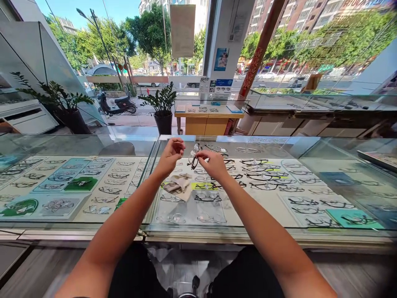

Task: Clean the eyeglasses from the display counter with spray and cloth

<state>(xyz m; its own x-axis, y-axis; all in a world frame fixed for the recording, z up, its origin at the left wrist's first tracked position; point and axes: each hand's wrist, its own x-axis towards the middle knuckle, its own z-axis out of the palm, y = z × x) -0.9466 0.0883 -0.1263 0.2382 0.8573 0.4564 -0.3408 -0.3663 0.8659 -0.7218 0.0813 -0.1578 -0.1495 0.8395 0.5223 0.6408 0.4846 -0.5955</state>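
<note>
In the head view my right hand (214,164) pinches a pair of dark-framed eyeglasses (192,160) above the glass counter. Something whitish and crumpled-looking shows at the top of the eyeglasses; it is too small to make out. My left hand (172,154) is raised just to the left of them, fingers loosely curled and thumb apart, with nothing visible in it. Below the hands a crumpled beige cloth (177,186) lies on the counter top. Under the glass, a dark-framed pair (207,197) sits on a pale tray.
The glass display counter (186,228) spans the view, with rows of eyeglasses inside. Green cases (81,183) lie among them at the left. Beyond stand a potted plant (163,123), a smaller wooden display case (206,124) and tall windows onto a street.
</note>
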